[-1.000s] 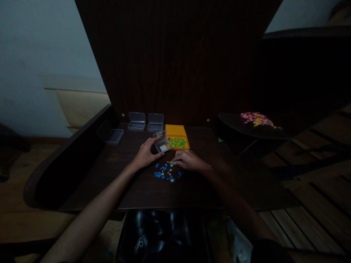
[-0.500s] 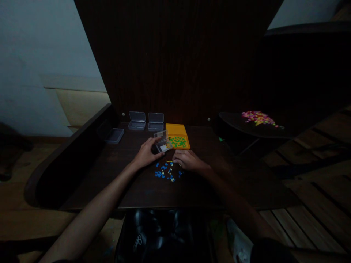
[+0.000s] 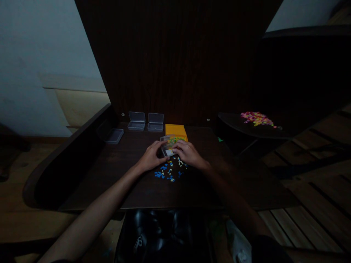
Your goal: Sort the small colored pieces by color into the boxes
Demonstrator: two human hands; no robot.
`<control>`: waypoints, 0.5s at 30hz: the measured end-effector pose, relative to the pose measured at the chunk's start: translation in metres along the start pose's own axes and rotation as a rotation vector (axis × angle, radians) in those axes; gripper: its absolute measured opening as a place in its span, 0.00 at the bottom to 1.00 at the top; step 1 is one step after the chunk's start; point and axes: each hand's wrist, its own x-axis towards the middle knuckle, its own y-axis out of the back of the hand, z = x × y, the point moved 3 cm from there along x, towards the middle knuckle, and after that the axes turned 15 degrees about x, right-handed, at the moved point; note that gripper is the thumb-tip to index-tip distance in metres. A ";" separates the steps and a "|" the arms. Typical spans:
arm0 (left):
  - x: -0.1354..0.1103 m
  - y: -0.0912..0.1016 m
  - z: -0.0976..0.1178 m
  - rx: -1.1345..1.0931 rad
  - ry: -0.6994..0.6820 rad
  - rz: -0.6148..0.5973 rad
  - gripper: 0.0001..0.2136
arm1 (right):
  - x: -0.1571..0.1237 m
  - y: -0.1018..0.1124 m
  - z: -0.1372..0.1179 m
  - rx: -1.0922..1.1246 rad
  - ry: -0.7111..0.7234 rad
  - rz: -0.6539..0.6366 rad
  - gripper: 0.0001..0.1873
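Observation:
My left hand (image 3: 151,157) is closed around the side of a small clear plastic box (image 3: 165,147) with its lid up; a white piece and a bit of yellow show inside. Over the right side of that box, my right hand (image 3: 189,154) has its fingers pinched together. Whatever sits between those fingertips is too small to make out. Below both hands, small blue pieces (image 3: 159,174) and pale yellow pieces (image 3: 172,179) lie scattered on the dark table. An orange box (image 3: 175,129) with green pieces stands open just behind, partly covered by the clear box and my right hand.
Two open clear boxes (image 3: 136,126) (image 3: 155,126) stand at the back of the table, and another clear box (image 3: 114,136) lies farther left. Pink and yellow pieces (image 3: 257,118) are heaped on a side shelf at right. A raised side panel (image 3: 68,153) borders the left.
My right hand has moved up from the loose pieces to the clear box. My left hand has brought the box slightly right and nearer, now covering more of the orange box.

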 end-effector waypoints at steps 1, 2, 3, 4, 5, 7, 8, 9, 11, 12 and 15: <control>0.000 -0.002 0.003 -0.007 -0.012 -0.005 0.28 | 0.000 -0.001 0.001 -0.014 -0.007 -0.010 0.07; -0.001 -0.004 0.005 -0.014 -0.025 -0.008 0.28 | 0.000 -0.002 0.002 -0.031 -0.015 -0.021 0.07; -0.001 -0.005 0.007 -0.020 -0.037 -0.012 0.28 | 0.000 -0.003 0.003 -0.051 -0.025 -0.029 0.07; -0.001 -0.006 0.009 -0.026 -0.045 -0.013 0.28 | -0.001 -0.004 0.004 -0.071 -0.035 -0.036 0.07; -0.001 -0.007 0.010 -0.030 -0.052 -0.014 0.28 | -0.002 -0.004 0.005 -0.088 -0.045 -0.041 0.08; -0.001 -0.008 0.010 -0.033 -0.053 -0.019 0.28 | -0.003 -0.003 0.006 -0.096 -0.056 -0.045 0.09; -0.001 -0.008 0.010 -0.033 -0.049 -0.021 0.29 | -0.003 -0.003 0.006 -0.085 -0.054 -0.043 0.10; -0.001 -0.008 0.009 -0.031 -0.044 -0.019 0.29 | -0.003 -0.002 0.006 -0.065 -0.045 -0.038 0.11; 0.000 -0.006 0.006 -0.030 -0.033 -0.009 0.29 | -0.002 0.000 0.004 -0.015 -0.016 -0.012 0.13; 0.000 -0.005 0.005 -0.031 -0.029 -0.001 0.29 | -0.002 0.001 0.003 0.007 -0.001 0.010 0.13; 0.001 -0.001 0.002 -0.033 -0.011 0.012 0.30 | -0.003 0.004 -0.001 0.054 0.037 0.081 0.11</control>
